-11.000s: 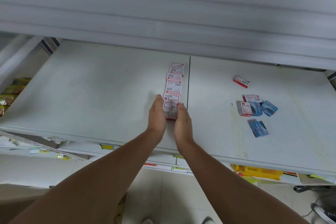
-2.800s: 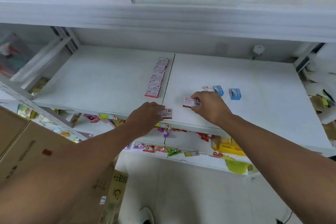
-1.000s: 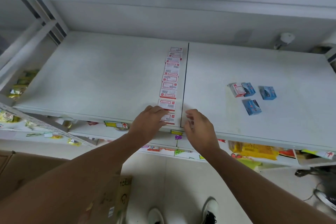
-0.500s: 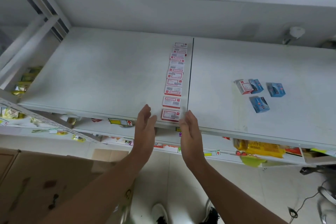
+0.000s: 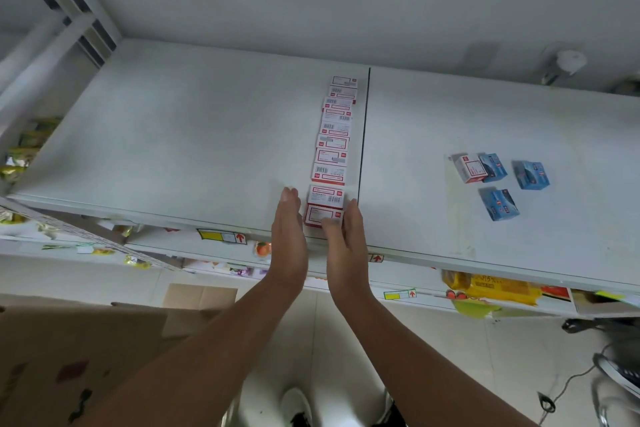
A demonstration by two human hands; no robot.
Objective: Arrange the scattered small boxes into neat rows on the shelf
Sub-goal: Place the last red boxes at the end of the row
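Row of red-and-white boxes (image 5: pixel 335 142) is lined up front-to-back on the white shelf (image 5: pixel 194 135), just left of the panel seam. Its front box (image 5: pixel 323 215) is flanked by the left hand (image 5: pixel 289 236) and right hand (image 5: pixel 344 239), fingers straight, nothing gripped. Four loose boxes (image 5: pixel 500 180) are seen well right.

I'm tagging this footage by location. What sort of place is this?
Probably a small shop: white display shelf with price labels on its edge, snack packets below, small boxed goods in a row.
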